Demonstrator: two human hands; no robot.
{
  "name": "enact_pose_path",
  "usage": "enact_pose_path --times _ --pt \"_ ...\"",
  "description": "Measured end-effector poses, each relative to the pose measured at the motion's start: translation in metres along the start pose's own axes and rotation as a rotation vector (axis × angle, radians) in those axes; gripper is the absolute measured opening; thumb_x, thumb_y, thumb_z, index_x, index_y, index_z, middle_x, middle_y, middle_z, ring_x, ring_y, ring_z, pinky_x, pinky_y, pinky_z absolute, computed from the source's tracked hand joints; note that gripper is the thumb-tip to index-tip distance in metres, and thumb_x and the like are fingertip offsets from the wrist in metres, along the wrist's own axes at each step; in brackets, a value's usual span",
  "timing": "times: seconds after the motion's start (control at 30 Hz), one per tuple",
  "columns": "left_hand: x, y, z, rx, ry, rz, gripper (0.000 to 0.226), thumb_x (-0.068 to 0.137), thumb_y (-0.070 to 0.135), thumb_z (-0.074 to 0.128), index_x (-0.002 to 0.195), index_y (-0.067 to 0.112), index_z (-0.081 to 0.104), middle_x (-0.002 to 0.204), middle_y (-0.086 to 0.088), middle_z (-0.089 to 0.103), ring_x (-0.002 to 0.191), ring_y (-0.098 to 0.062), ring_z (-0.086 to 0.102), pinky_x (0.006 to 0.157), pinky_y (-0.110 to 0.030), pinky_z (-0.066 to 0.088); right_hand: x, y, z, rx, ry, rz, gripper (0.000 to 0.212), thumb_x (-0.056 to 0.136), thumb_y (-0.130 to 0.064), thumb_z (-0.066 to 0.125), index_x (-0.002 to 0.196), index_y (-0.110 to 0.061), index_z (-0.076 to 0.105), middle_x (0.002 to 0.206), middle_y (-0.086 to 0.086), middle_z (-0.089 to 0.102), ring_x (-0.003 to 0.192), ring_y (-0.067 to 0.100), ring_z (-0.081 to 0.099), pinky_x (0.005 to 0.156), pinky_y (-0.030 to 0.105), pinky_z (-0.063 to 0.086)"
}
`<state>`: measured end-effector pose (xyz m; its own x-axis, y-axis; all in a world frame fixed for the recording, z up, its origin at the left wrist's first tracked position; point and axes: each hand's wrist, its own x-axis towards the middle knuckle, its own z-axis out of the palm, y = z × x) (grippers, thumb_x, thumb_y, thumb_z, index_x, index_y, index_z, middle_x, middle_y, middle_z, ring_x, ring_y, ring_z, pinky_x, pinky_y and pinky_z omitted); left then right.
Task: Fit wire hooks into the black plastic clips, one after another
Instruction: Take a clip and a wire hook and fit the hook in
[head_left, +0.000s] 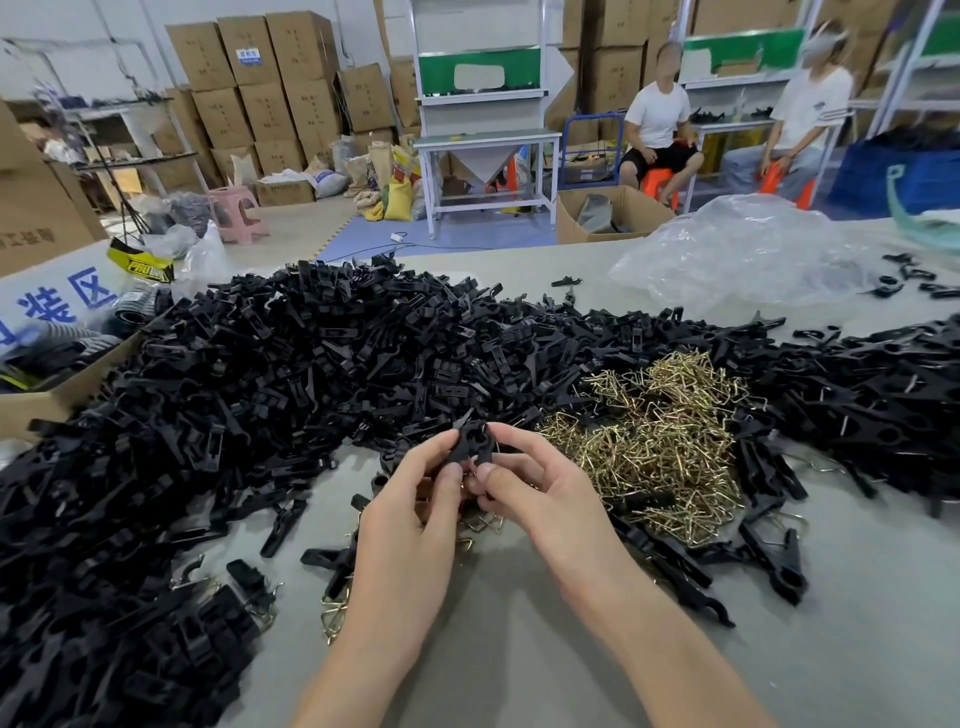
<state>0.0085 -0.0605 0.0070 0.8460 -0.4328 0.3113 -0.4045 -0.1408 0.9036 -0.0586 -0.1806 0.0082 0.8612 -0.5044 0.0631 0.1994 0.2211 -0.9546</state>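
Observation:
Both of my hands meet at the middle of the grey table and hold one black plastic clip (471, 441) upright between their fingertips. My left hand (415, 509) pinches its left side and my right hand (535, 483) its right side. A bit of brass wire shows just under the clip between my thumbs; how it sits in the clip is hidden. A pile of brass wire hooks (660, 447) lies right of my hands. A huge heap of loose black clips (260, 389) covers the left and far side.
More black clips (883, 395) spread along the right. Clips with hooks in them (337, 587) lie near my left wrist. A clear plastic bag (737, 254) sits far right, a cardboard box (47, 395) at the left edge. Two people sit beyond the table.

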Motion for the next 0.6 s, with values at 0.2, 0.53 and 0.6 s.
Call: enact_pose_path --times 0.2,0.53,0.6 --pt "-0.0018 -0.0027 0.0004 0.036 -0.009 -0.005 0.028 0.098 0.025 0.059 0.118 0.043 0.066 0.101 0.025 0.072 0.093 -0.002 0.070 0.087 -0.031 0.056 0.0005 0.0005 0.0000 -0.021 0.025 -0.008 0.035 0.091 -0.004 0.071 0.115 -0.029 0.069 0.104 0.004 0.076 0.091 0.016 0.075 0.078 0.023 0.058" --pt "-0.0013 0.0037 -0.0013 0.073 -0.005 0.096 0.032 0.098 0.020 0.058 0.109 0.049 0.066 0.102 0.017 0.060 0.089 -0.007 0.065 0.068 -0.013 0.047 0.0001 -0.0028 -0.0047 -0.133 -0.047 -0.080 0.042 0.088 -0.011 0.076 0.113 -0.045 0.073 0.082 -0.005 0.065 0.079 0.012 0.071 0.080 0.023 0.058" --pt "-0.0019 0.0045 -0.0014 0.062 -0.016 0.109 0.032 0.099 0.017 0.056 0.111 0.045 0.067 0.103 0.018 0.062 0.095 -0.006 0.065 0.075 -0.016 0.049 -0.0001 -0.0054 -0.0031 -0.082 -0.051 -0.083 0.035 0.088 -0.006 0.075 0.103 -0.037 0.077 0.087 0.005 0.065 0.083 0.014 0.071 0.078 0.025 0.059"
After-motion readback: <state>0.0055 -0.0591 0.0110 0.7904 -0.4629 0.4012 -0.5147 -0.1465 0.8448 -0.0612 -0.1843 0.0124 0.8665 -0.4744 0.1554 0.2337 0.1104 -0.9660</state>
